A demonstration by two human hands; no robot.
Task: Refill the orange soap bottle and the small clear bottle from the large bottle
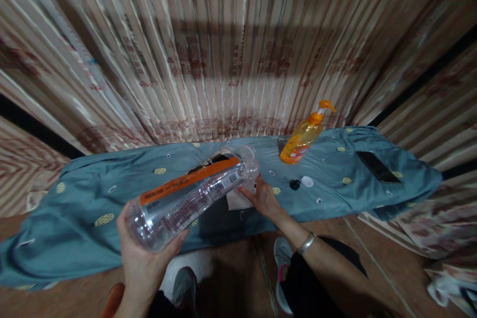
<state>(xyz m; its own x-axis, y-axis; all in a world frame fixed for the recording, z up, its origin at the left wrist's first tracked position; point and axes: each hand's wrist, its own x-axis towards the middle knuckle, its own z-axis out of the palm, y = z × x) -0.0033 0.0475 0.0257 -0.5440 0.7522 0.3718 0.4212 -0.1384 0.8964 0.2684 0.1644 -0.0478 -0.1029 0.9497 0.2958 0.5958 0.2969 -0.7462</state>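
Bottle [196,196] is being gripped at one end by left hand [140,256], opposite end apparently being worked by right hand [265,199] (closure unclear), steady hold likely being needed next.

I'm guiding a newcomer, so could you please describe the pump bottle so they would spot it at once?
Start with the blue-green cloth before the striped curtain. On its right half, towards the back edge, the pump bottle stands between the clear bottle in the left hand and a flat black slab. Its orange pump top and yellow-orange body set it apart.
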